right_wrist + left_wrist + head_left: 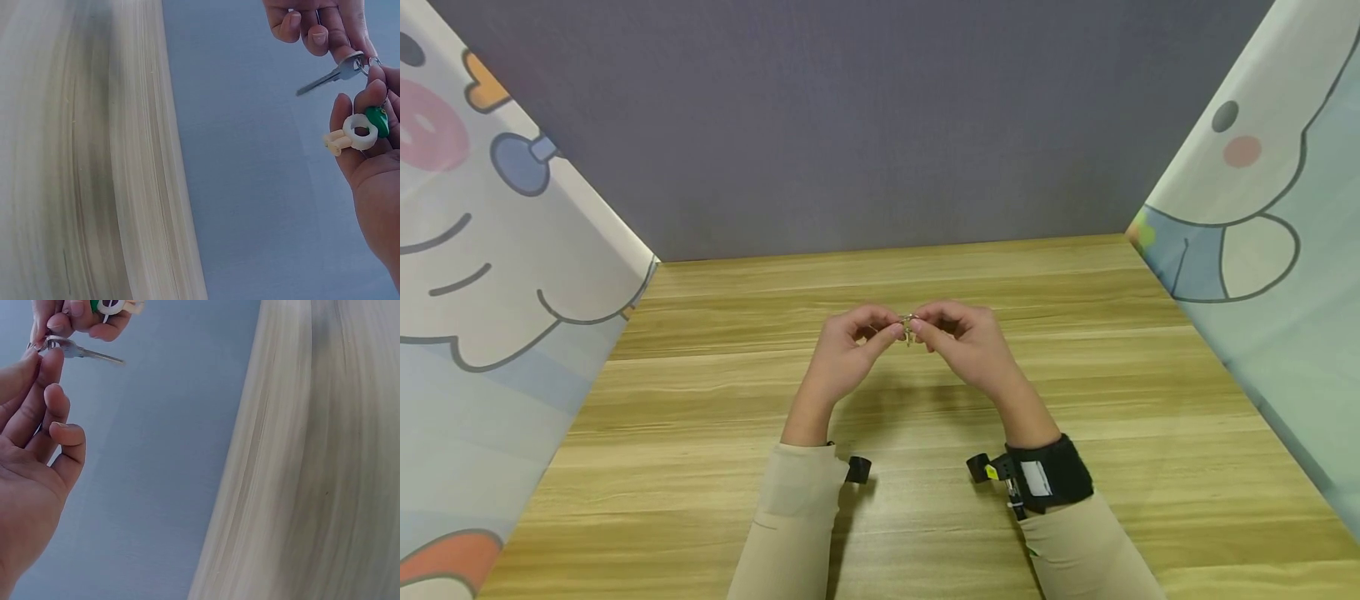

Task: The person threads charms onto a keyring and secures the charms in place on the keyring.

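Observation:
Both hands meet over the table, fingertips together at a small metal key ring point(374, 62). My left hand point(842, 354) pinches the ring close to the head of a silver key point(331, 79). The key hangs from the ring with its blade pointing away from the fingers. From the other side my right hand point(973, 346) pinches the same ring between thumb and index finger. A keychain charm point(361, 131), with a green part, a white ring and a cream-coloured piece, lies against the right hand's curled fingers. The fingertips partly hide the ring.
Under the hands is a wood-grain table point(917, 525). A grey panel point(880, 125) rises behind its far edge. Cartoon-printed cloths point(490, 275) flank it on both sides. Each wrist carries a small black camera point(859, 469), and a black strap point(1051, 473) circles the right one.

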{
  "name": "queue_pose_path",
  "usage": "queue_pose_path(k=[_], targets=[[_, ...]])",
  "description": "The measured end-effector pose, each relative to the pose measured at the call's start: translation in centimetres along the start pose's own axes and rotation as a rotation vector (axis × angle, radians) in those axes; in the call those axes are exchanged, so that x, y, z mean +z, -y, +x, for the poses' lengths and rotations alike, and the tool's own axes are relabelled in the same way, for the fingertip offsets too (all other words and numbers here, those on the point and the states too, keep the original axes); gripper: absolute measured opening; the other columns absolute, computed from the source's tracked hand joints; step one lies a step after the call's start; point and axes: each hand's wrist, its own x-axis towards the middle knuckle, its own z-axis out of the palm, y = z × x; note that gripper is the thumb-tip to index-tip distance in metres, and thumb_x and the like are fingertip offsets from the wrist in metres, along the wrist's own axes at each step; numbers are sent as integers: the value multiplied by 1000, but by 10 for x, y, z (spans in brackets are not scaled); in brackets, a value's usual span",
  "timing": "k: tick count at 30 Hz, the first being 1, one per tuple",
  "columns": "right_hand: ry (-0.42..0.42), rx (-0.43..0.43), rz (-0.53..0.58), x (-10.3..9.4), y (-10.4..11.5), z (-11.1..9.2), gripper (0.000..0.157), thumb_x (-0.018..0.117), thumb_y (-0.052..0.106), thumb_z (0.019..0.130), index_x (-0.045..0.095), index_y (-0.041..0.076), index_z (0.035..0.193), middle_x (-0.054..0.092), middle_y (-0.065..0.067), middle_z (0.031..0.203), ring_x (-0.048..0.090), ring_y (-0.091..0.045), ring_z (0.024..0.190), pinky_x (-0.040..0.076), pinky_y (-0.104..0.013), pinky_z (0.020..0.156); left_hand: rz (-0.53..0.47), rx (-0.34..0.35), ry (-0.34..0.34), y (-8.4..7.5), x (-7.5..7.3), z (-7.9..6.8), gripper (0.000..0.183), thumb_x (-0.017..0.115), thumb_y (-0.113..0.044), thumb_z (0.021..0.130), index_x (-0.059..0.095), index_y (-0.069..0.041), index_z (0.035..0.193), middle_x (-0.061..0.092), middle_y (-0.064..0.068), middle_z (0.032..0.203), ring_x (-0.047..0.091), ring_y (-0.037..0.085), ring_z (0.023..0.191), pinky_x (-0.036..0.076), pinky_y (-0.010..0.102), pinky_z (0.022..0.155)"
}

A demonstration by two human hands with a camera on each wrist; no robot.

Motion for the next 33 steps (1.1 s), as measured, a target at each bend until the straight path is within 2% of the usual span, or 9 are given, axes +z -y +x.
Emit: queue_pose_path(k=[7,15,20,24,30,31,33], targets=[[1,-25,18,0,1,0,10,69,4,102,77,-1,106,74,-18,91,62,-13,71,51,-25,64,-50,-4,2,0,1,-1,6,72,-9,102,75,-4,102,78,14,97,68,16,88,55,32,80],[-12,-35,67,1,1,0,10,68,3,103,76,-2,106,73,-10,87,63,-14,71,53,-27,64,-93,20,1,0,1,0,6,70,-5,102,73,0,101,79,17,97,71,23,92,56,28,83],[-16,-36,119,1,1,0,11,66,0,103,74,-6,105,72,2,84,64,-11,72,55,-25,66,-124,41,-2,0,3,0,6,70,-3,101,72,3,100,78,21,96,70,11,89,55,28,83],[-14,-28,153,1,0,1,11,65,-1,103,73,-9,106,72,9,85,65,-9,72,57,-24,68,-144,49,1,0,2,0,7,69,-3,102,71,4,100,77,23,96,69,6,88,55,28,83],[-9,-6,202,1,1,1,12,64,-2,103,71,-10,107,73,6,86,66,-8,73,58,-23,69,-156,55,3,2,2,1,7,68,-2,102,70,5,100,77,24,97,69,7,89,54,27,81],[-8,-4,207,0,1,1,12,64,-2,103,71,-11,108,73,4,86,66,-7,73,59,-23,69,-159,54,3,2,2,1,6,68,-1,102,70,5,100,77,24,97,71,12,90,54,27,81],[-7,0,213,0,1,1,12,64,-2,103,71,-11,108,74,0,86,67,-7,73,59,-22,70,-162,52,4,3,2,1,5,68,0,102,71,4,100,77,24,97,71,13,90,54,27,80]])
